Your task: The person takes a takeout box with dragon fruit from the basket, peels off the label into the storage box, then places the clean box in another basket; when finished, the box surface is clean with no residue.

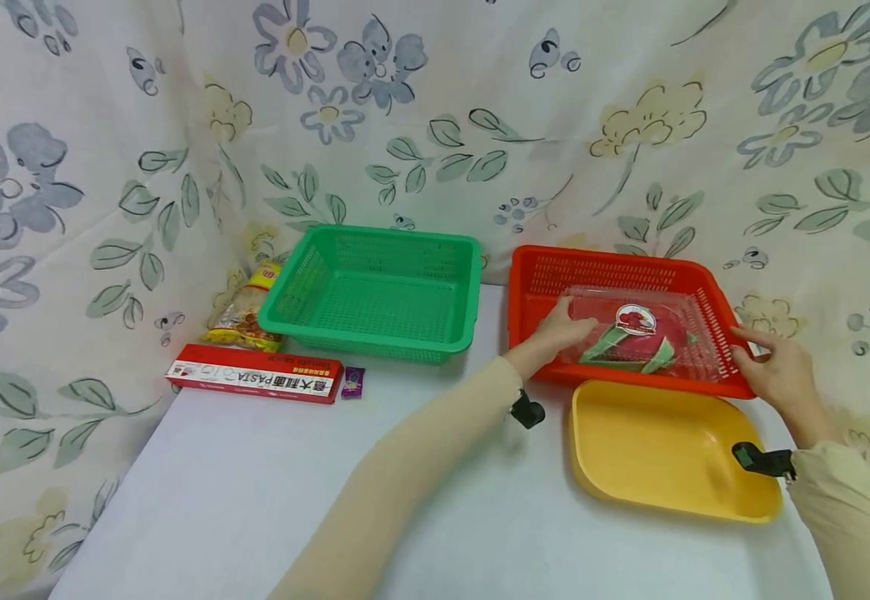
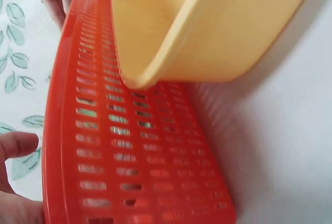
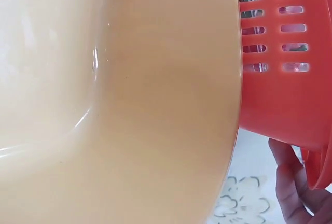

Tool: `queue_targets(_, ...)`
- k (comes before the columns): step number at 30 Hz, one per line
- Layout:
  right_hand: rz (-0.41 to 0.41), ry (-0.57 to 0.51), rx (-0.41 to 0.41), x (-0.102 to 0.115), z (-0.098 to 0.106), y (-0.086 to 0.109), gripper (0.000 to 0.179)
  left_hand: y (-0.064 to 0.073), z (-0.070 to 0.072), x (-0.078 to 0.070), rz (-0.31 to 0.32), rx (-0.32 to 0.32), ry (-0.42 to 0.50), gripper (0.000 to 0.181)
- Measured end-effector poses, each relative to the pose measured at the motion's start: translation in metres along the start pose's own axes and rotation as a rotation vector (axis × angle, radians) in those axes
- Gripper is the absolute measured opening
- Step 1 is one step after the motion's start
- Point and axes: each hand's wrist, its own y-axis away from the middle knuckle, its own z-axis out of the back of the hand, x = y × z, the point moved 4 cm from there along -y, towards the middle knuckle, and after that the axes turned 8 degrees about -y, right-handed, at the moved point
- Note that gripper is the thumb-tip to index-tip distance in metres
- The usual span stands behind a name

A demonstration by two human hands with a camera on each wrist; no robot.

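Box (image 1: 636,320) of clear plastic lies inside the red basket (image 1: 607,256), so putting it in seems nearly done; what remains is maybe only to settle it and to free the 2 hands. Left hand (image 1: 555,332) is at the box's left end, and I cannot tell if it grips. Right hand (image 1: 783,379) holds the basket's right rim. Yellow tray (image 1: 663,450) leaves little room in front; 1 gap separates the green basket (image 1: 393,308).
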Motion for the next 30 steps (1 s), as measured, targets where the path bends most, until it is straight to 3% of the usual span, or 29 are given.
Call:
queue_targets(11,0.028,-0.005,-0.022,0.002,0.000,0.003,0.045,-0.008,-0.006,-0.003,-0.036,0.022,0.093,0.070)
queue_targets(23,-0.007,-0.044,-0.025,-0.003,-0.004,0.007,0.047,0.008,-0.005,-0.009,-0.072,-0.111,0.142,0.064)
queue_targets(30,0.001,-0.061,-0.074,-0.002,-0.005,0.008,0.046,0.017,-0.004,-0.016,-0.142,-0.205,0.054,0.059)
